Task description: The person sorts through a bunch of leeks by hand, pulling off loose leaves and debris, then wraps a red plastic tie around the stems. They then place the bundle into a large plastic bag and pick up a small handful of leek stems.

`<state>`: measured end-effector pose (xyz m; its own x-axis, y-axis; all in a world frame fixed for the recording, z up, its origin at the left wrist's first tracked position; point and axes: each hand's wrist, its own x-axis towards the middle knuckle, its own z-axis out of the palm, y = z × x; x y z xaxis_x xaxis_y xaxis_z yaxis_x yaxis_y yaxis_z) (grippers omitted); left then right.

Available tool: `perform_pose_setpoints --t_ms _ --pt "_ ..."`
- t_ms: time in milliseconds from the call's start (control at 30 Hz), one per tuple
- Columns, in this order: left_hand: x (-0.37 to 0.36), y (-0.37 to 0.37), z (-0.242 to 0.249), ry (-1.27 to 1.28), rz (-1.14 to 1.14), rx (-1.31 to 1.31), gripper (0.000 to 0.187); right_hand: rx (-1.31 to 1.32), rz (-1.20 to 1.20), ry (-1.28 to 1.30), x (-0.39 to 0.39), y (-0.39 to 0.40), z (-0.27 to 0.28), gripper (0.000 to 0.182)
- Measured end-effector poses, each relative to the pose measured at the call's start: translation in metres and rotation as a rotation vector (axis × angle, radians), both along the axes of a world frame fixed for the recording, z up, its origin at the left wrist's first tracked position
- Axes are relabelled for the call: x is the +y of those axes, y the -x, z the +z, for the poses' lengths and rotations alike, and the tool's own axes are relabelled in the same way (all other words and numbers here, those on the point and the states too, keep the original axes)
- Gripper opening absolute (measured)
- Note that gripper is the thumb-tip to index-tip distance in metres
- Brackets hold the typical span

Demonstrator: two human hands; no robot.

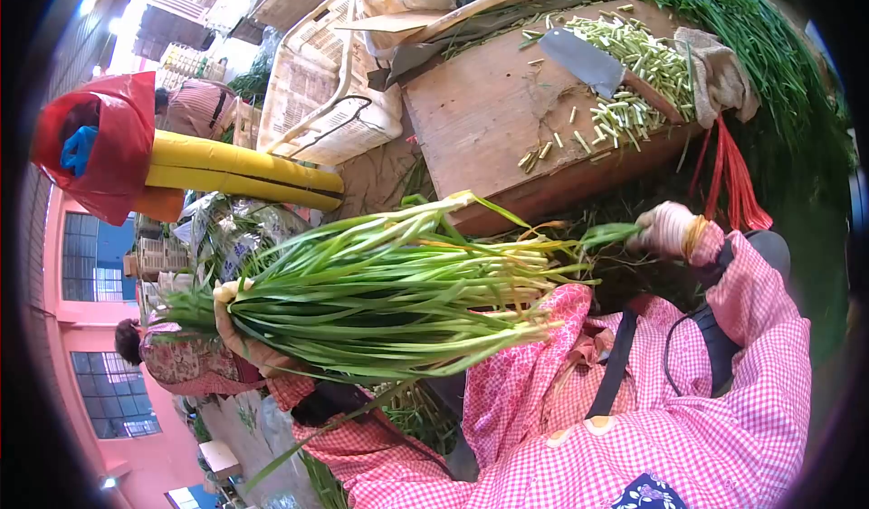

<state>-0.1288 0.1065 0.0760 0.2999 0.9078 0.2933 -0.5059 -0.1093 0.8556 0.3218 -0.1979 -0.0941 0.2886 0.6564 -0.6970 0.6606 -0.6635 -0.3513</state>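
Note:
My left hand (237, 328) is wrapped round the leafy end of a large bunch of long flat green leaves (389, 292), which look like garlic chives. The paler stalk ends fan out to the right, over my lap. In a light glove with a yellow band at the wrist, my right hand (668, 230) is closed on a few loose green leaves (611, 235), just beyond those stalk ends. A cleaver (584, 61) with a wooden handle lies on the wooden board (498, 120), beside a heap of short cut stalk pieces (625, 115).
A cloth (717, 73) and red ties (731, 179) hang at the board's right edge. More greens (760, 47) are piled at upper right. A white plastic basket (317, 84) and a yellow post (244, 170) with a red bag (104, 147) stand left. Other people (195, 360) are beyond.

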Motion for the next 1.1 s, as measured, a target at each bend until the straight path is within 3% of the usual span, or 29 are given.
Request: perform_pose_setpoints --t_ms 33,100,167,233,300,367,433,467,500,533,567,633,667,733,800,867,900,933,967,1033,1067,1100 --pt "-0.008 -0.005 -0.001 0.004 0.095 -0.009 0.022 -0.068 -0.029 0.027 0.0 -0.008 -0.008 0.043" --pt "-0.034 -0.025 0.015 0.035 -0.196 -0.13 0.02 -0.181 -0.003 0.133 -0.003 -0.032 -0.021 0.041" --pt "-0.033 -0.004 0.002 -0.007 0.022 -0.126 0.02 -0.128 0.256 0.112 0.002 -0.021 -0.003 0.054" --pt "-0.037 -0.01 -0.006 0.008 0.08 -0.132 0.018 -0.37 0.497 -0.546 0.014 -0.003 -0.01 0.074" --pt "-0.039 -0.016 -0.012 0.023 0.092 -0.146 0.017 0.038 0.231 -0.778 0.063 0.025 0.03 0.092" --pt "-0.041 -0.02 -0.017 0.037 0.064 -0.176 0.017 0.325 0.103 -0.83 0.108 0.055 0.043 0.096" --pt "-0.045 -0.024 -0.02 0.01 0.052 -0.145 0.018 0.744 0.085 -0.729 0.152 0.097 0.04 0.094" --pt "-0.048 -0.023 -0.022 0.012 0.012 -0.136 0.019 0.726 0.129 -0.708 0.162 0.12 0.054 0.082" --pt "-0.051 -0.019 -0.024 0.015 -0.024 -0.128 0.021 0.891 0.013 -0.817 0.166 0.145 0.067 0.066" --pt "-0.046 -0.008 -0.028 0.07 -0.048 -0.152 0.021 0.403 0.138 -0.711 0.2 0.179 0.037 0.045" --pt "-0.05 0.0 -0.028 0.129 0.008 -0.159 0.021 0.273 0.092 -0.821 0.212 0.205 0.035 0.03" --pt "-0.058 0.013 -0.031 0.247 0.119 -0.182 0.021 0.292 0.064 -1.241 0.187 0.203 0.052 0.024" --pt "-0.062 0.021 -0.037 0.193 0.169 -0.116 0.023 0.614 -0.25 -1.072 0.185 0.191 0.046 0.021" --pt "-0.061 0.041 -0.046 0.358 0.109 -0.275 0.022 1.177 -0.869 -0.628 0.185 0.138 0.031 0.02" --pt "-0.047 0.08 -0.07 0.462 0.123 -0.346 0.025 1.214 -1.048 -0.731 0.149 0.09 0.016 0.023" --pt "-0.053 0.07 -0.072 0.481 0.161 -0.281 0.026 1.012 -0.93 -0.528 0.109 0.054 0.012 0.023" --pt "-0.055 0.063 -0.074 0.484 0.178 -0.259 0.026 0.798 -0.697 -0.526 0.097 0.044 0.004 0.022" --pt "-0.05 0.066 -0.082 0.49 0.233 -0.303 0.027 0.624 -0.548 -0.284 0.091 0.036 -0.005 0.025" --pt "-0.046 0.072 -0.088 0.525 0.174 -0.345 0.027 0.08 -0.048 -0.186 0.096 0.027 -0.025 0.028" --pt "-0.039 0.079 -0.093 0.584 0.048 -0.431 0.027 0.003 -0.018 -0.088 0.077 0.004 -0.041 0.04" --pt "-0.044 0.072 -0.09 0.462 -0.079 -0.272 0.03 -0.082 0.041 -0.045 0.068 0.0 -0.033 0.048" --pt "-0.048 0.069 -0.095 0.452 0.01 -0.272 0.031 -0.167 0.111 0.0 0.06 -0.001 -0.02 0.059"
